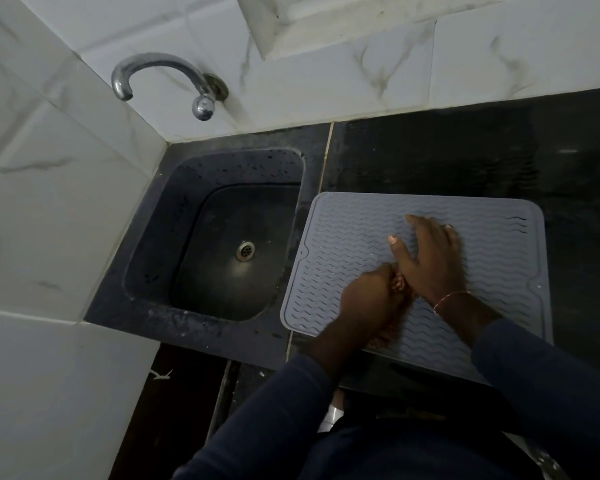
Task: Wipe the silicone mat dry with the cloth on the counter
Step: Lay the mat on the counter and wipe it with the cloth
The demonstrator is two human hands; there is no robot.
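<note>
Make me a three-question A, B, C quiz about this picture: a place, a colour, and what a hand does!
1. Where is the mat? A on the counter beside the sink; B on the floor; C on the wall.
2. What colour is the mat? A red; B yellow; C grey.
3. What is the right hand doing? A making a fist; B pressing flat on the mat; C waving in the air.
Answers: 1 A, it lies right of the sink; 2 C, its wavy surface is grey; 3 B, its fingers are straight.

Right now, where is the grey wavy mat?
In the head view, the grey wavy silicone mat lies flat on the black counter, right of the dark sink.
</note>
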